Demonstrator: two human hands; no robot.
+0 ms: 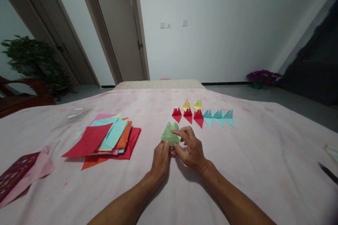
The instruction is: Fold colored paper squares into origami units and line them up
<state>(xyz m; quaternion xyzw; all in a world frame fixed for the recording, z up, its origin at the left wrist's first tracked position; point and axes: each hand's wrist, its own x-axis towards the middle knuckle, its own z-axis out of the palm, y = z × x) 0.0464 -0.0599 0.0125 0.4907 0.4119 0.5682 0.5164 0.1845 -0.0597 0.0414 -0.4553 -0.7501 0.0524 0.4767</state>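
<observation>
A partly folded sheet of light green origami paper [167,134] is held up above the cloth in front of me. My left hand [160,156] grips its lower left edge, thumb on the near face. My right hand [191,149] pinches the lower right edge with the thumb, while its index finger touches the paper's face near the middle. Behind my hands stand folded paper cranes: red ones [187,114] in a row, light blue ones [218,115] to their right, and two yellow ones [197,105] farther back.
Left of my hands lies a pile of coloured paper [105,140], red, light blue and orange. A dark red packet [19,170] rests at the far left, beside crumpled pink paper [43,167]. A dark pointed object [328,173] lies at the right edge of the pink tablecloth [253,168].
</observation>
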